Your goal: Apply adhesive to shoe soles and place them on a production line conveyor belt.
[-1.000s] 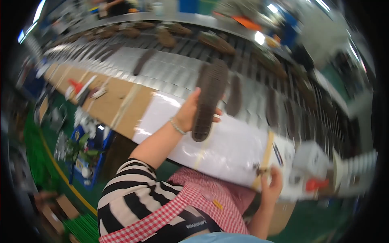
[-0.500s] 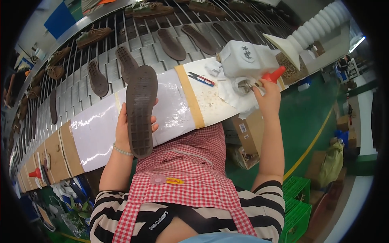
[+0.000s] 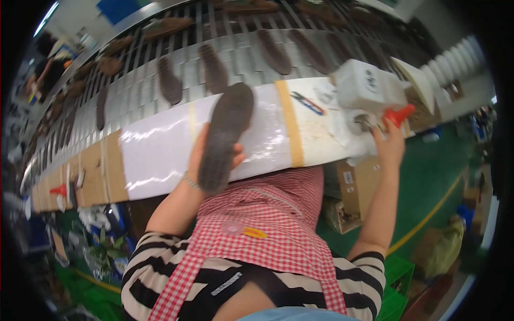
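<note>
My left hand (image 3: 197, 154) is closed round a dark brown shoe sole (image 3: 227, 136), held up over the front edge of the bench with its ridged face showing. At the right, my right hand (image 3: 392, 143) is raised beside a small round clear container (image 3: 362, 123) with something greyish in it. Its thumb and fingers are pinched together; what they hold, if anything, is too blurred to make out. Just beyond the fingertips sticks out a red cone-shaped nozzle (image 3: 399, 114). Behind it stands a whitish plastic jug (image 3: 360, 88).
Blue-handled thread snips (image 3: 308, 103) lie on the white board. Beyond the bench, a slatted metal conveyor (image 3: 139, 99) carries several soles and shoes. A white flexible duct (image 3: 455, 61) hangs at the right. Another red nozzle (image 3: 59, 189) lies at the far left, and green crates stand low at the right.
The view has swung, so bench and conveyor now sit farther right in it. My left hand still holds the sole, and my right hand stays by the small container.
</note>
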